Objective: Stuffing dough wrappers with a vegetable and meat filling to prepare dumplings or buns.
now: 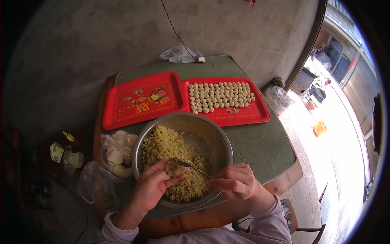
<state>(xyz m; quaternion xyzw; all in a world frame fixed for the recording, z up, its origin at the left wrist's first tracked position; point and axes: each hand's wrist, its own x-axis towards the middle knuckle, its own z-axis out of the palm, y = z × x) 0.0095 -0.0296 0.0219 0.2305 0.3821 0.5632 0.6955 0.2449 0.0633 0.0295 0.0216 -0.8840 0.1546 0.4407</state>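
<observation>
Left hand: your left hand (151, 186) is over the near left part of the bowl (217, 140), palm up, thumb and fingers curled around a wrapper (178, 170).
Wrapper: it sits in your left fingers above the bowl, thin, pale and round, a little filling on it; the spoon's head touches it there.
Right hand: your right hand (237, 183) is at the bowl's near right rim, fingers pinched closed on the end of the spoon (199, 170).
Spoon: its handle slants over the bowl from your right fingers to the wrapper, its head tilted toward your left hand.
Filling (162, 144): heaped inside the bowl, yellowish with green and orange bits, piled mostly on the left and near sides; the metal wall shows at the far right.
Stack (115, 156): more pale wrappers in a clear bag, just left of the bowl.
Loose bag (97, 185): clear and crumpled, left of the bowl and nearer to you than the stack.
Flowered tray (118, 107): red, beyond the bowl and to its left.
Other tray (243, 116): red, beyond the bowl and to its right, bearing dumplings (219, 95) in close rows.
Table (260, 142): green-topped, under the bowl and both trays.
</observation>
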